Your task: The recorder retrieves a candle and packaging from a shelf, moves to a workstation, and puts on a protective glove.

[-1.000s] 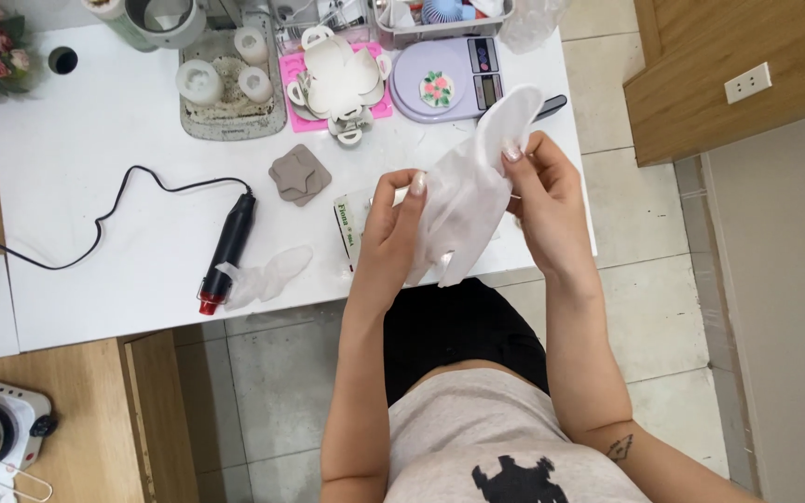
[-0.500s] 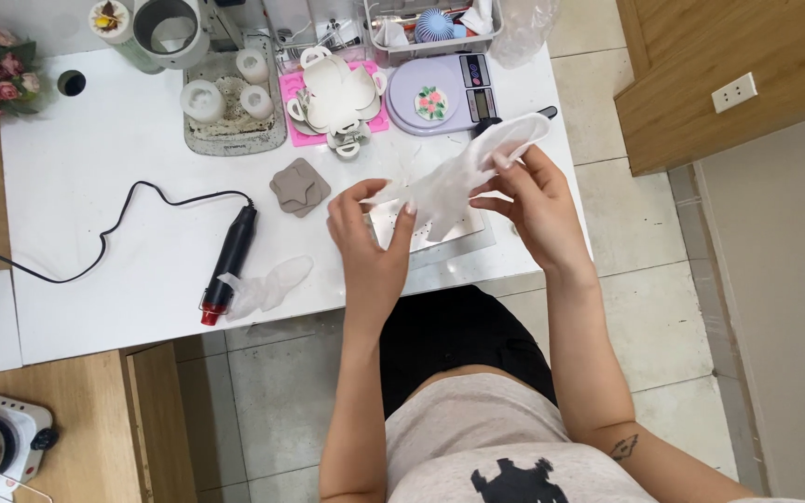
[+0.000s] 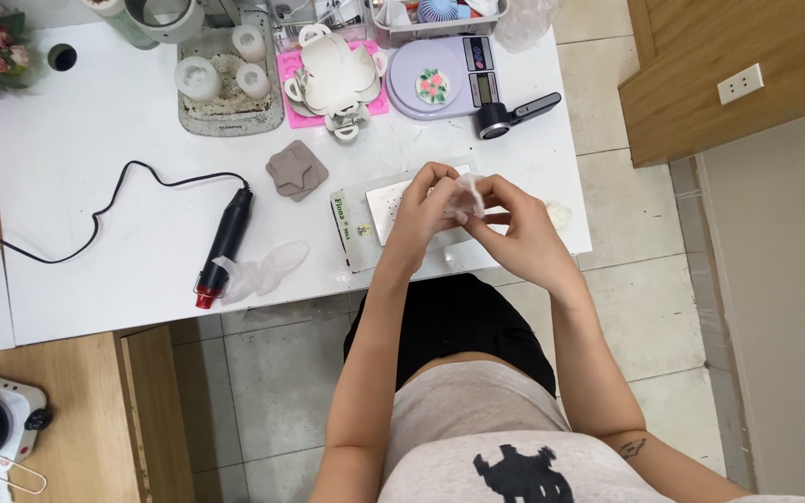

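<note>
A flat clear packet with a green-printed white label [image 3: 351, 228] lies on the white table [image 3: 95, 168]; the lilac scale's dark screen [image 3: 484, 88] sits behind it.

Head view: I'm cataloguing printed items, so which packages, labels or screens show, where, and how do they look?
Flat pack: table's front edge, under the left hand and right hand; clear and rectangular, with a white end strip printed green.
Kitchen scale: back of the table; lilac, with a floral round plate and a dark unlit display.

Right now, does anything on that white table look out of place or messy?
Mostly tidy. The black heat tool lies with its red tip right at the table's front edge, resting against a crumpled clear wrapper. Both hands pinch a small white scrap.
</note>
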